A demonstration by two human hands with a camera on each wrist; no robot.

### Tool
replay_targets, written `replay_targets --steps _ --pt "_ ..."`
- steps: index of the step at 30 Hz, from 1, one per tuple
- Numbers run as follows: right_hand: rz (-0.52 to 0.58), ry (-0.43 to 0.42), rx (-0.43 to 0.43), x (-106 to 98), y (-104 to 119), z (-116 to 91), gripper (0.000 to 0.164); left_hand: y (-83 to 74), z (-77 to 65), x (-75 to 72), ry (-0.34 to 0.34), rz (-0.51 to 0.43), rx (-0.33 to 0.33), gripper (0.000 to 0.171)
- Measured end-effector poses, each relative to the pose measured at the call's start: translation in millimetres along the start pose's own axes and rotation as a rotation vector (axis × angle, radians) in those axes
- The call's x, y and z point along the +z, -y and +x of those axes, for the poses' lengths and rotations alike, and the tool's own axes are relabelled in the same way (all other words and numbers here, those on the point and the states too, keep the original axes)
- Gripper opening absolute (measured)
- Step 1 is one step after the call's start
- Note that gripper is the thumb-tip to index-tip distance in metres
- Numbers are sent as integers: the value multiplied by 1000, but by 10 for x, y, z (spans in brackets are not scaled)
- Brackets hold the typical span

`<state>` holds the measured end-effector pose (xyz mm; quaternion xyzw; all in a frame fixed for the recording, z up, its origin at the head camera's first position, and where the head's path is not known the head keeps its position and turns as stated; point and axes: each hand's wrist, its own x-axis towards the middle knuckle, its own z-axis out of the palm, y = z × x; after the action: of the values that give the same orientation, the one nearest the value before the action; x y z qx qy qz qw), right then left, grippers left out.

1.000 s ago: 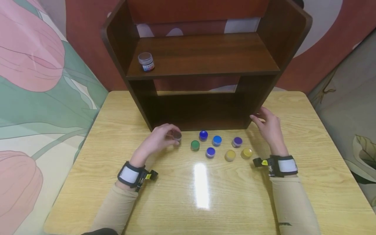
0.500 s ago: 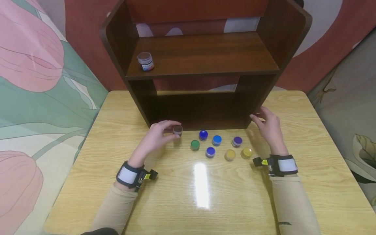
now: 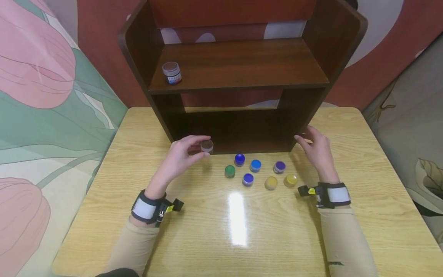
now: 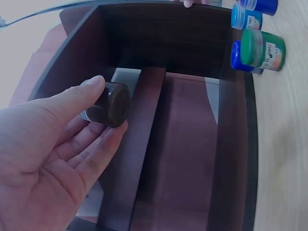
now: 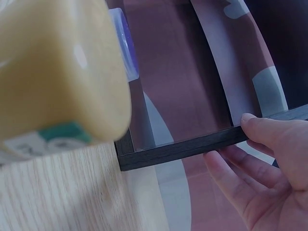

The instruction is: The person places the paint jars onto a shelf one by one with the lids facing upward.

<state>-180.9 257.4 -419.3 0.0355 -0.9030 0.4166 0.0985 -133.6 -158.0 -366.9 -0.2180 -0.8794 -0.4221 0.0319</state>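
My left hand (image 3: pixel 178 157) pinches a small dark paint jar (image 3: pixel 207 146) between thumb and fingertips, raised above the table in front of the dark wooden shelf (image 3: pixel 242 63). In the left wrist view the jar (image 4: pixel 109 103) lies tilted, its dark round end facing away from the palm. My right hand (image 3: pixel 317 152) holds the front edge of the shelf's right side panel (image 5: pixel 192 144), thumb on one face and fingers on the other. Standing on the table are a green jar (image 3: pixel 230 171), a dark blue jar (image 3: pixel 239 159) and a light blue jar (image 3: pixel 255 165).
More jars stand to the right: a violet-blue jar (image 3: pixel 247 179), a purple jar (image 3: pixel 279 167), a pale yellow jar (image 3: pixel 271 182) and a yellow jar (image 3: pixel 290 180). On the upper shelf's left end sits a clear-lidded jar (image 3: pixel 172 73). The wooden table (image 3: pixel 277 231) extends toward me.
My left hand has lifted the dark jar off the table and moved it toward the shelf's lower compartment. My right hand keeps its place on the side panel.
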Motion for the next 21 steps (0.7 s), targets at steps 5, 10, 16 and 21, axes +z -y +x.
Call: replay_targets --steps 5,10,16,21 --pt "6 2 5 -4 2 -5 43 -92 21 -55 -6 24 21 47" --pt "6 5 13 -6 3 -5 44 -181 47 -103 -11 39 38 46" --pt "4 2 12 -1 5 -2 44 -285 54 -206 -40 63 53 47" --pt "6 1 9 4 2 -2 44 -370 54 -305 -73 94 96 50"
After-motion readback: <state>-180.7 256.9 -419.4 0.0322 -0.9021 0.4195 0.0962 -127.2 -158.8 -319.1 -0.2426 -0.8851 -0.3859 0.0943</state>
